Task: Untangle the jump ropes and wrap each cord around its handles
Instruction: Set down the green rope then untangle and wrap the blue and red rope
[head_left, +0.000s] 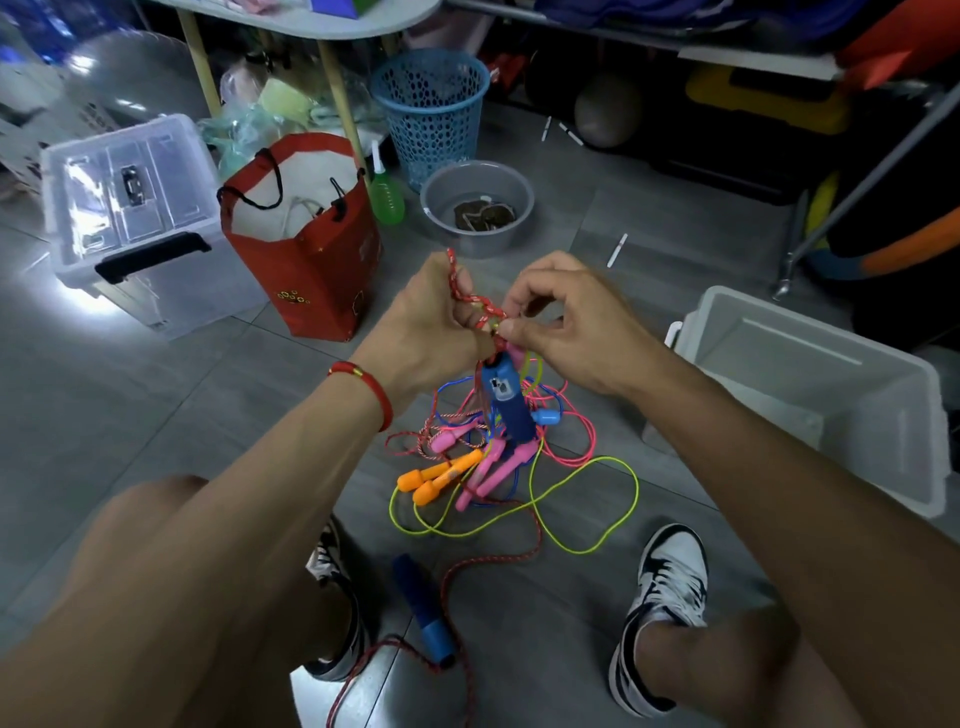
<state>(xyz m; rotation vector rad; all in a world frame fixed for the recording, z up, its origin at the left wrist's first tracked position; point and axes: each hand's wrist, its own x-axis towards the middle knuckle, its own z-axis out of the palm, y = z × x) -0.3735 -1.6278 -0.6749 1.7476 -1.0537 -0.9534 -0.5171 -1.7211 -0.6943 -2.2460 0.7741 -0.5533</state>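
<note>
My left hand (434, 325) grips a red braided cord (470, 299), looped above the fist. My right hand (566, 322) pinches the same cord at a knot close to the left hand. A blue handle (506, 402) hangs from that cord just below both hands. Under it on the floor lies a tangle of ropes (519, 457) with pink handles (493, 467), orange handles (439, 475), a yellow-green cord (623, 519) and thin pink and blue cords. A second blue handle (423, 608) lies between my shoes, with the red cord trailing past it.
A red gift bag (306, 260) and a clear lidded box (130, 208) stand at the left. A grey basin (478, 205) and a blue mesh basket (431, 111) sit beyond the hands. An open white bin (810, 395) is at the right. My shoes (665, 613) flank the ropes.
</note>
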